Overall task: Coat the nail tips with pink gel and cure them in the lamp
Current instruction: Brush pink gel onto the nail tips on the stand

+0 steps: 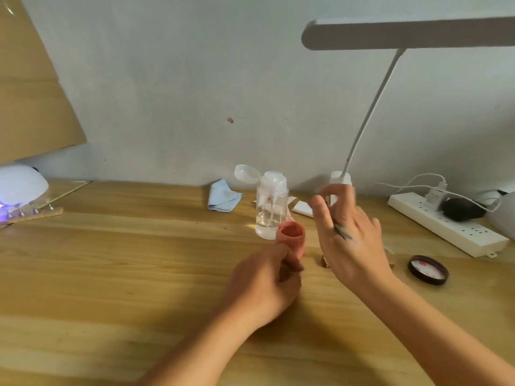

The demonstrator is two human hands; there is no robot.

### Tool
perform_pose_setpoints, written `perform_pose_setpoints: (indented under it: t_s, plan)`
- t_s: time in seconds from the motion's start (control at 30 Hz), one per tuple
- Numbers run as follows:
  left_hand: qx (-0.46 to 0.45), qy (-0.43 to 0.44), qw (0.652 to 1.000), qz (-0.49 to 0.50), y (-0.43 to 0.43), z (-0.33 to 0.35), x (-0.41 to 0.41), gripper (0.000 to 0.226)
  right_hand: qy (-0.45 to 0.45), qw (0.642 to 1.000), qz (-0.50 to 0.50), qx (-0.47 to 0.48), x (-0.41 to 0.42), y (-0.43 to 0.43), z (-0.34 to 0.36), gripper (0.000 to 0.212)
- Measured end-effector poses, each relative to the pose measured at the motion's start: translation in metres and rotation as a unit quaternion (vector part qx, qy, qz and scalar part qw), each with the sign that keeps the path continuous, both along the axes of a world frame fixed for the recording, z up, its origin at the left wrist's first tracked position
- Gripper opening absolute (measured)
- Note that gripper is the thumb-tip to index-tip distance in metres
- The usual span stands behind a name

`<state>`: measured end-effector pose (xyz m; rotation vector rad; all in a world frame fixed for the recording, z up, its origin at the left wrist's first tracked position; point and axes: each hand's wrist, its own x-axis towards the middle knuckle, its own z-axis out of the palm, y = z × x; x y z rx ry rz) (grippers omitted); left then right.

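My left hand (264,282) grips an open pot of pink gel (291,236), tilted, just above the table. My right hand (348,232) hovers to the right of the pot with fingers spread and straight, blurred, holding nothing I can see. The pot's dark lid (428,269) lies upside down at the right. At the far left the white curing lamp (21,183) glows purple, and a strip with several nail tips on stands (30,213) reaches into it. A small brown piece (324,260) lies partly hidden under my right hand.
A clear pump bottle (271,207) with its cap flipped open stands behind the pot. A blue cloth (223,196) and white wipes (302,208) lie near the wall. A desk lamp (341,181) stands at the back; a power strip (446,224) is at right.
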<state>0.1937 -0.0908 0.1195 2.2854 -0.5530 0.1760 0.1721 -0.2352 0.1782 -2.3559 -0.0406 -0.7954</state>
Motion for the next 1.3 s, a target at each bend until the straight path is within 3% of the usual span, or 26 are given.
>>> perform_pose_setpoints:
  t_s: [0.1, 0.17, 0.47, 0.7, 0.87, 0.97, 1.1, 1.3]
  plan:
    - [-0.007, 0.0, 1.0, -0.001, 0.0, 0.0, 0.002, 0.018, -0.002, 0.987, 0.041, 0.157, -0.005, -0.001, -0.003, 0.019]
    - [-0.008, -0.002, 1.0, -0.001, 0.0, 0.0, 0.003, 0.02, 0.017, 0.983, 0.037, 0.177, -0.001, -0.005, 0.001, 0.012]
    - [-0.022, 0.006, 1.0, 0.008, -0.002, 0.001, 0.004, 0.011, 0.091, 0.995, -0.015, 0.041, 0.018, -0.007, -0.005, 0.019]
    - [-0.017, 0.007, 1.0, 0.011, -0.002, 0.0, 0.005, 0.021, 0.131, 0.991, -0.031, -0.014, 0.033, -0.004, 0.002, 0.02]
    - [-0.028, 0.0, 1.0, 0.014, -0.002, -0.001, 0.007, 0.027, 0.024, 0.992, 0.03, 0.121, 0.001, -0.009, -0.004, 0.015]
    - [-0.034, 0.01, 0.999, 0.023, -0.002, 0.0, 0.008, 0.021, 0.008, 0.961, 0.101, 0.257, -0.028, -0.01, -0.016, 0.017]
    - [-0.042, 0.014, 0.999, 0.015, -0.001, 0.001, 0.009, 0.024, 0.011, 0.913, 0.112, 0.393, -0.046, -0.014, -0.029, 0.028]
    - [-0.051, 0.021, 0.998, 0.004, 0.0, 0.001, 0.009, 0.022, 0.035, 0.891, 0.116, 0.438, -0.044, -0.014, -0.033, 0.024]
